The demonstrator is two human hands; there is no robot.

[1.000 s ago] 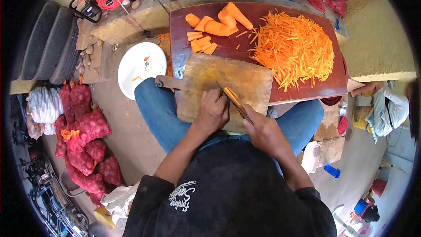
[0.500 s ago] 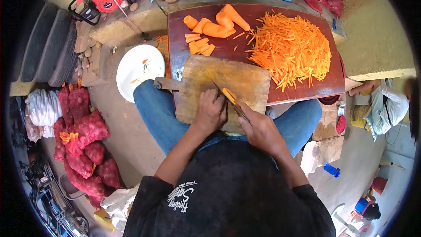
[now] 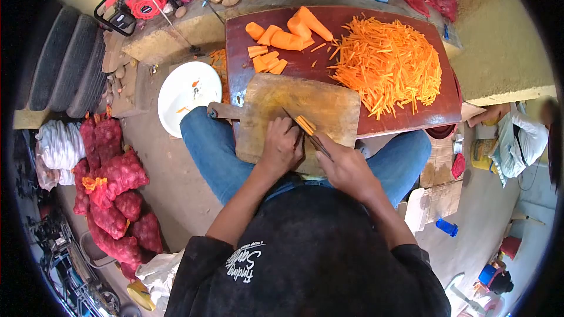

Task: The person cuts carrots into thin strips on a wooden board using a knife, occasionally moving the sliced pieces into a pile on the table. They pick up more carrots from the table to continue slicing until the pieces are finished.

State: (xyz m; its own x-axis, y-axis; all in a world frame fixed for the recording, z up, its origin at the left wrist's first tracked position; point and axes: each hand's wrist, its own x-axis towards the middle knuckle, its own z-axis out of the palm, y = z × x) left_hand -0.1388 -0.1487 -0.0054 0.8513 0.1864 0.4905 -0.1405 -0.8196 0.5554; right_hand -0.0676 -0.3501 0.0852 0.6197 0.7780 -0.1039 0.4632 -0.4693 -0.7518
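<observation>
A worn wooden cutting board (image 3: 335, 103) with a handle lies across my lap, partly over the table edge. My right hand (image 3: 348, 167) is closed round the handle of a knife (image 3: 310, 135), its blade slanting up and left over the board. Carrot sticks (image 3: 305, 124) lie against the blade's right side. Just left of the blade, my left hand (image 3: 283, 145) presses on the board with its fingers curled together; whatever is under the fingertips is hidden. Beyond the board sit peeled carrot pieces (image 3: 287, 40), shorter carrot chunks (image 3: 269, 62) and a big heap of carrot sticks (image 3: 390, 64).
The dark red table (image 3: 238, 32) carries the board's far side and the carrots. A white basin (image 3: 170, 103) stands on the floor at left. Red mesh sacks (image 3: 120, 176) and stacked tyres (image 3: 61, 61) lie farther left. Another person (image 3: 523, 135) is at the far right.
The carrot beside the blade now shows as several separate sticks, where it looked like fewer before. Both hands stay in nearly the same place; the knife has shifted only slightly.
</observation>
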